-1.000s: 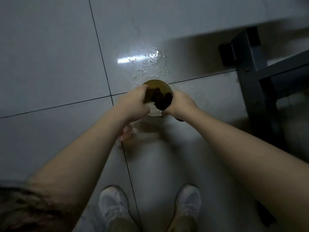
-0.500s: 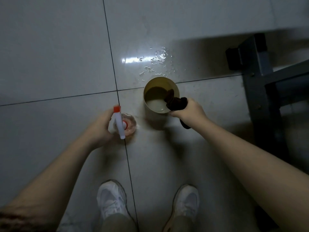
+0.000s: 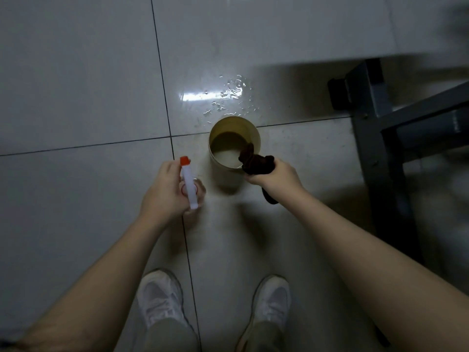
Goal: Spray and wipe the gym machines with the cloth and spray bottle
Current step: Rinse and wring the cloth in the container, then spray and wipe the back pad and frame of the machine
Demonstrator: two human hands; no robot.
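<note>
Two shoes [image 3: 160,298]: white, nearest to the camera, standing on the tiled floor [image 3: 76,85], one on each side of a tile joint.
Left hand [image 3: 162,191]: the fingers are curled tight around the neck of the bottle [image 3: 189,185]; it holds nothing else.
Bottle: clear body and white sprayer with an orange tip, held upright just left of the bucket; whether its base is off the floor I cannot tell.
Right hand [image 3: 276,175]: closed in a fist around the dark cloth [image 3: 256,161]; one bunch sticks out over the bucket rim and one tail hangs down under the wrist.
Bucket [image 3: 223,174]: tan and open, with some pale liquid at the bottom; it stands on the floor between the hands and the puddle.
Puddle [image 3: 228,95]: drops and a shiny wet patch just behind the bucket.
Machine [image 3: 373,138]: dark metal frame at the far right, well apart from both hands, not yet touched.
Step, as I judge it: both tools are in hand, so the step is to carry them to the machine.
Advice: squeeze the cloth above the bucket so it is damp and not dripping; tuck the tail into the fist; keep the bottle upright with the tip pointing away from the face; walk around the puddle, because wet tile is probably slippery; spray the frame lightly, then wipe along the bars.
</note>
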